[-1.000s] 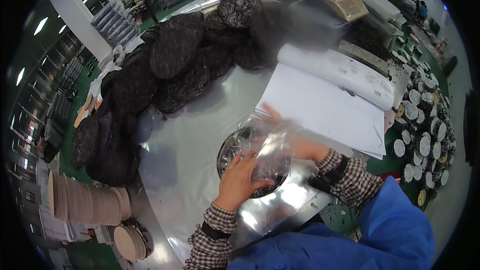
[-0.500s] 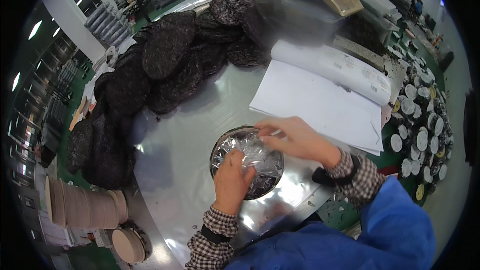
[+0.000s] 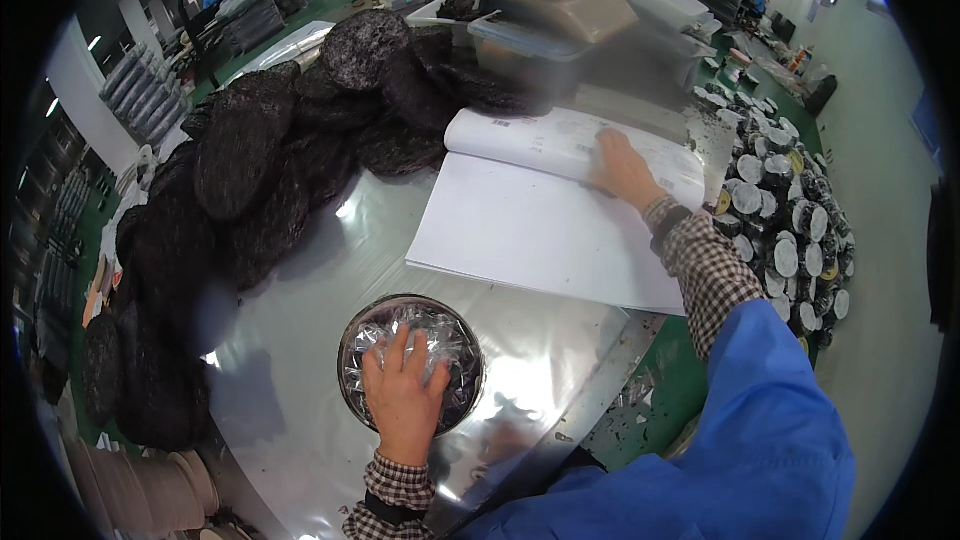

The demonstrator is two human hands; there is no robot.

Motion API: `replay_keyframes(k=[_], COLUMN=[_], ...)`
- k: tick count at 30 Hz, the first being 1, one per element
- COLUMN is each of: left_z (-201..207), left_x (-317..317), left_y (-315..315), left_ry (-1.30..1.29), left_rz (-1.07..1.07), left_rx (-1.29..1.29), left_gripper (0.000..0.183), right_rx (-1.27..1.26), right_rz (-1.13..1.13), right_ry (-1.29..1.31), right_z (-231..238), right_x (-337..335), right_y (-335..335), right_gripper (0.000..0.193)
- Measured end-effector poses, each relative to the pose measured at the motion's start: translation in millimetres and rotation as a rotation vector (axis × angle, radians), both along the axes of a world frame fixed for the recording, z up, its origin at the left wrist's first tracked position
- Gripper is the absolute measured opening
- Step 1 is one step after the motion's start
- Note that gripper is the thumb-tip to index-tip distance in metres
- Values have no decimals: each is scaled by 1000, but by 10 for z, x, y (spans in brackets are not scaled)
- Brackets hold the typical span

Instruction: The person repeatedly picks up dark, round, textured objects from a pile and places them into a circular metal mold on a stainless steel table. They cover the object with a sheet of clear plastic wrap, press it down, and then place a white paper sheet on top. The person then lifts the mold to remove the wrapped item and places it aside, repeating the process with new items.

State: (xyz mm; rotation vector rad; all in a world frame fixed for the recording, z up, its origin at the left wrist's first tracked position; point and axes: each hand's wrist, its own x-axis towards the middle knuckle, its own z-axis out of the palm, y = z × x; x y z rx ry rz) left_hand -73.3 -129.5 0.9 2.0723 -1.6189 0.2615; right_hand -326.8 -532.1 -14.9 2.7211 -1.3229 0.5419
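A round tin (image 3: 345,380) with a dark rim stands on the shiny metal tabletop, close in front of me. Crumpled clear plastic film (image 3: 440,328) fills its top, and something dark shows beneath. My left hand (image 3: 405,400) rests on the film with its fingers spread, pressing rather than gripping. Farther off to the right, my right hand (image 3: 625,172) reaches over the curled-back sheets (image 3: 555,140) of a white paper stack (image 3: 540,230). Its fingers are stretched over the curl, the thumb apart from them, and no sheet is visibly pinched.
Dark, flat, round cakes (image 3: 245,155) are heaped along the left and far side. Plastic tubs (image 3: 520,45) stand at the back. Many dark, white-topped round pieces (image 3: 785,255) lie at the right. Stacked pale discs (image 3: 145,490) are at the lower left.
My right hand has left the tin and moved far right onto the curled sheets. My left hand stays on the film, its fingers now more spread. The view has shifted right.
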Motion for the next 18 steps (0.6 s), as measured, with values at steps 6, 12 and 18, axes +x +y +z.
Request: replay_keyframes(k=[6, 12, 18], left_z=[-39, 186, 38], left_x=[56, -63, 48], left_y=[40, -30, 74], left_ry=[45, 539, 208], left_rz=[12, 180, 198], left_rx=[51, -226, -38], left_gripper=[53, 61, 54], right_rx=[127, 396, 243], right_rz=[11, 17, -72], right_ry=[315, -179, -299], right_z=[-167, -12, -44], right_x=[355, 19, -75], right_y=[-305, -665, -1102], right_gripper=[41, 28, 13])
